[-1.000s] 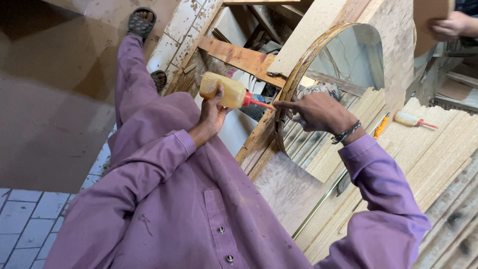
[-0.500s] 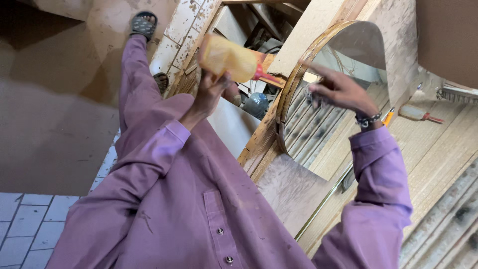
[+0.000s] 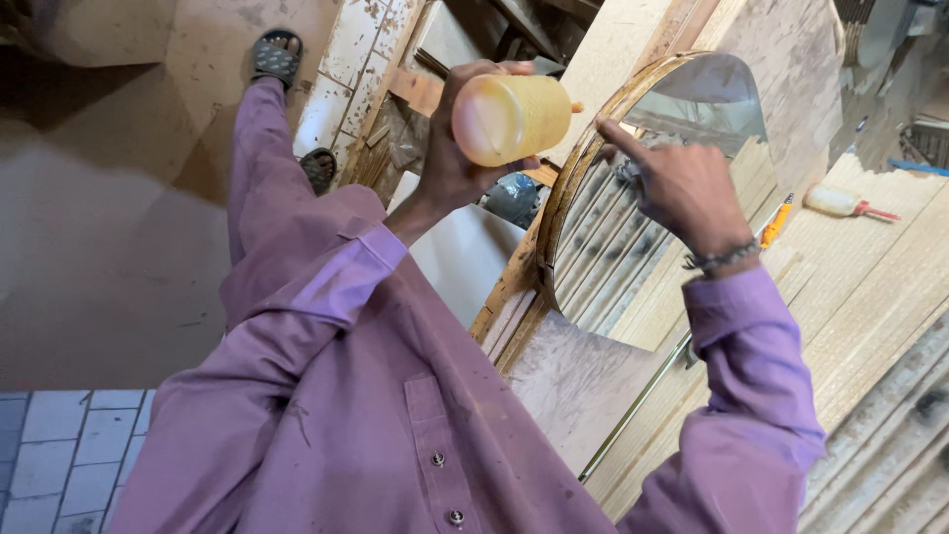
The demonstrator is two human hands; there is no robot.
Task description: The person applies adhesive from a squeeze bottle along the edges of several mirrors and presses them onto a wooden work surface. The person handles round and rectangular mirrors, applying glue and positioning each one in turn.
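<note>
My left hand (image 3: 457, 168) grips a yellow plastic squeeze bottle (image 3: 512, 119), held sideways with its base toward the camera and its nozzle aimed at the rim of a round mirror. The mirror (image 3: 633, 227) has a wooden frame (image 3: 563, 198) and lies on a wooden board. My right hand (image 3: 672, 183) is over the mirror's upper edge, index finger stretched out toward the frame near the bottle's tip. It holds nothing. Both arms wear purple sleeves, and there is a bracelet on the right wrist.
A second yellow bottle with a red nozzle (image 3: 842, 203) and an orange pencil (image 3: 776, 222) lie on the chipboard sheet (image 3: 870, 297) to the right. Wood offcuts and planks (image 3: 415, 89) are stacked behind the mirror. My sandalled feet (image 3: 277, 54) stand on the concrete floor at left.
My left hand has lifted the bottle and turned it so its base faces the camera. My right hand slid up along the mirror's rim, finger still extended.
</note>
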